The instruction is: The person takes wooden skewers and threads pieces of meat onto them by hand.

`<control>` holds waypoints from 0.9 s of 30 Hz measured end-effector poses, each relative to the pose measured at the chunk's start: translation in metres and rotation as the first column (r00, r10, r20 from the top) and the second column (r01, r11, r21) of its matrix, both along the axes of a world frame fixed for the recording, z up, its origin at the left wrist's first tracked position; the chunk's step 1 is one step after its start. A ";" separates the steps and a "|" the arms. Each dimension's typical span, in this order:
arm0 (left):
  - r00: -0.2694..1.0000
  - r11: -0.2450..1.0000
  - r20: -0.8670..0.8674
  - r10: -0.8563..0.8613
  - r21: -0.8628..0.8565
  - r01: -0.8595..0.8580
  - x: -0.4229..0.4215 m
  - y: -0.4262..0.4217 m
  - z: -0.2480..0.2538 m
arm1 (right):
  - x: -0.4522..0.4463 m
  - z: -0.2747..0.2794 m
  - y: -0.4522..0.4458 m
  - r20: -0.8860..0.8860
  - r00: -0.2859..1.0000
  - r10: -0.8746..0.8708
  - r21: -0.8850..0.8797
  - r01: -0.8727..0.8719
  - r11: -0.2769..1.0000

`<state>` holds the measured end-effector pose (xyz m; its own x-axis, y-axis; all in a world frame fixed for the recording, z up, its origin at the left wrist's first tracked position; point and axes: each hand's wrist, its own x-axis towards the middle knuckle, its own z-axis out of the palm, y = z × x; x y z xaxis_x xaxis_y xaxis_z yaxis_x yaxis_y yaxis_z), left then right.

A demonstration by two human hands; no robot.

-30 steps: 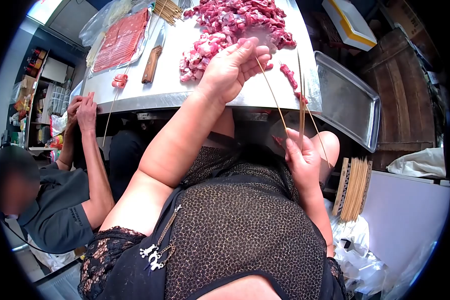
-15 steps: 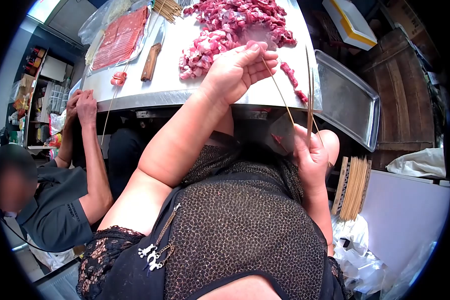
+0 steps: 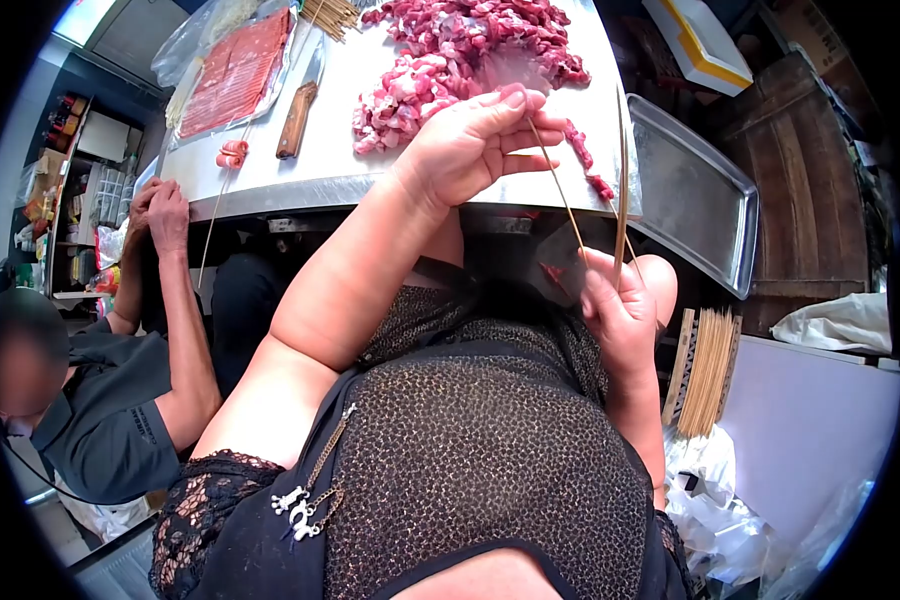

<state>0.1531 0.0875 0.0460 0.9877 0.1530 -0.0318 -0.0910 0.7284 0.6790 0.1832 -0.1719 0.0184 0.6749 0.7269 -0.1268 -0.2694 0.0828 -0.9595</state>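
Note:
Over the near edge of the table, my left hand [image 3: 480,140] has its thumb and index finger pinched at the upper end of a thin bamboo skewer [image 3: 560,185]; its other fingers are loosely extended. The skewer slants down to my right hand [image 3: 618,305], which is closed around its lower part and several more upright skewers [image 3: 623,190]. Whether any meat is between my left fingertips is hidden. Behind my left hand lies a heap of raw meat pieces [image 3: 400,105], paler in front and darker red behind. A strip of meat pieces [image 3: 590,165] lies right of that hand.
A co-worker's hands [image 3: 165,210] rest at the table's left edge, near a skewer with rolled meat [image 3: 232,154]. A wooden-handled knife [image 3: 296,120] and packed meat slices [image 3: 232,80] lie on the table. Right stand a metal tray [image 3: 695,195] and a skewer rack [image 3: 705,370].
My left hand has shifted very slightly right, its lower fingers spreading a little. My right hand's fingers and skewers have turned slightly, the upright skewers now closer together.

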 end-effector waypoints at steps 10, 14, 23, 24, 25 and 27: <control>0.990 0.993 -0.119 0.079 0.098 -0.068 0.004 -0.014 -0.007 | 0.000 0.004 0.008 0.021 1.000 -0.016 -0.076 0.018 0.997; 0.965 0.961 -0.073 0.253 0.130 -0.242 0.004 -0.019 -0.002 | 0.001 -0.009 0.008 0.124 0.991 -0.054 -0.077 0.064 0.995; 0.956 0.961 -0.119 0.266 0.114 -0.253 0.007 -0.013 -0.004 | 0.001 -0.020 0.005 0.117 0.990 -0.083 -0.082 0.093 0.992; 0.955 0.961 -0.128 0.266 0.109 -0.253 0.006 -0.017 -0.002 | 0.001 -0.021 0.005 0.136 0.987 -0.091 -0.064 0.101 0.993; 0.954 0.962 -0.137 0.265 0.103 -0.253 0.006 -0.020 -0.001 | 0.000 -0.021 0.006 0.134 0.986 -0.094 -0.064 0.103 0.993; 0.952 0.959 -0.123 0.282 0.057 -0.277 0.007 -0.026 -0.004 | -0.002 -0.022 0.008 0.141 0.981 -0.130 -0.067 0.140 0.988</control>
